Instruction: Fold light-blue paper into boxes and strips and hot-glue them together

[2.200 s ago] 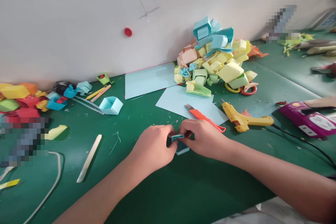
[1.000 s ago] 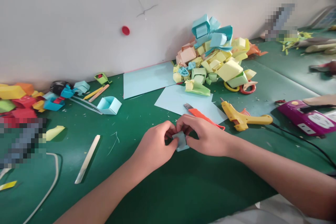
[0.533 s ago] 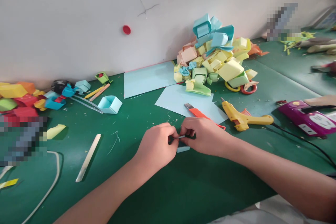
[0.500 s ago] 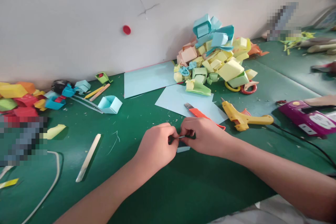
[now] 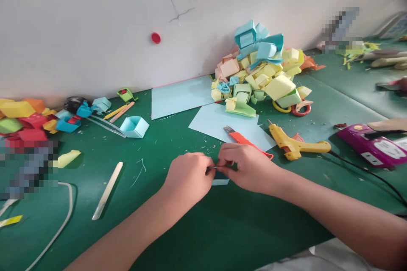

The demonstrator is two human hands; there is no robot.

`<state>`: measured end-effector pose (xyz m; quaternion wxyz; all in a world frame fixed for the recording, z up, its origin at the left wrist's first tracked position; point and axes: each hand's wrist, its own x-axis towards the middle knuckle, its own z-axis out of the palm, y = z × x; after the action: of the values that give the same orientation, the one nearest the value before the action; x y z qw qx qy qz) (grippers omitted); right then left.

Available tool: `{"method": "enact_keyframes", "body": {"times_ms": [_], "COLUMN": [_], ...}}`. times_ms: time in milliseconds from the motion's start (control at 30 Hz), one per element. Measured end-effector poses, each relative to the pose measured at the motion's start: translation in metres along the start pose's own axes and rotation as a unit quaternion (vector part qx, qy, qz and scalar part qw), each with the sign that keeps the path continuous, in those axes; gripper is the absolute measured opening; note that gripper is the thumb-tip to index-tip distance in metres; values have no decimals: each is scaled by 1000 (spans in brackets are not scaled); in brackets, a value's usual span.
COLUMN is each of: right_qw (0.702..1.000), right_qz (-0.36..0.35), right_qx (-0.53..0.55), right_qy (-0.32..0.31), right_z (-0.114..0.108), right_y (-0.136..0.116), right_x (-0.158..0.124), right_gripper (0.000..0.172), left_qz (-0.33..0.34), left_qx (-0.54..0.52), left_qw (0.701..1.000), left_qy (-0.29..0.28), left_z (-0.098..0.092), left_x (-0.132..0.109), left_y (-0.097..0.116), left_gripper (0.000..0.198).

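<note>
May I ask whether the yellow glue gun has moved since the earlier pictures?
No, the glue gun lies unmoved relative to the red wall disc.

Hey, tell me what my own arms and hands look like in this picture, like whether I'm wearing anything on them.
The grip on each side is a bare hand: left hand and right hand, with no glove, ring or watch showing. Left forearm and right forearm show no sleeves or markings.
</note>
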<state>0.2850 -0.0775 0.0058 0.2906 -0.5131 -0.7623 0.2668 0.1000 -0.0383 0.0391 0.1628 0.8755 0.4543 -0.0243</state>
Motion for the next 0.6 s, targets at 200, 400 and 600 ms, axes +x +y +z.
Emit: {"method": "enact_keyframes", "body": {"times_ms": [200,400,600], "right_qw": [995,994,985], "right_qz": [-99,-6,45], "right_qx": [-23,107,165], "right_qy": [25,5,5], "right_z": [10,3,0], "right_y": [-3,-8,-10], "right_x": [-4,-1,0], "right_gripper": [15,17,11], "left_qz": [14,13,52], "left_qx": [85,68,32], "left_qw": [995,997,998], "left_qy": [-52,-18,-17], "left_z": [-5,-5,-3], "left_x": [1,2,5], "left_y": [6,6,-2], "left_gripper": [16,11,16]}}
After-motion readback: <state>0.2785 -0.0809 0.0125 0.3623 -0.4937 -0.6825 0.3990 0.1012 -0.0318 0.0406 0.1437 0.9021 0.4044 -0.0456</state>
